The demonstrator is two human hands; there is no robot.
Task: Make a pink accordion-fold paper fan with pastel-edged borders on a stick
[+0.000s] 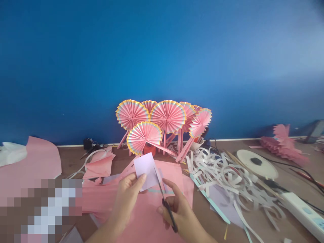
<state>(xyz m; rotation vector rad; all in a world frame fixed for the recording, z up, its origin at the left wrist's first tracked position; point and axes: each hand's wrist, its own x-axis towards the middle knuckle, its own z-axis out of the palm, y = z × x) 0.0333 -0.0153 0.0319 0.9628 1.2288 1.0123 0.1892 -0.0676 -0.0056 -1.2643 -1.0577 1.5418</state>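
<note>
My left hand (pixel 130 194) pinches a small lilac paper piece (pixel 146 170) by its lower left edge, thumb on top. In my right hand (pixel 178 207) is a pair of scissors (pixel 165 202) with black handles. Its blades point up and away, lying along the right edge of the lilac paper; whether they are cutting into it I cannot tell. Both hands are above large pink paper sheets (pixel 152 222) on the table. Beyond them stand several pleated pink paper fans (pixel 167 118) with yellow and pale blue rims.
Curled white paper strips (pixel 227 175) are heaped to the right, near a round cream object (pixel 257 163) and a white power strip (pixel 302 216) with cables. Pink paper (pixel 43 162) lies at the left. A blue wall (pixel 162 50) rises behind the table.
</note>
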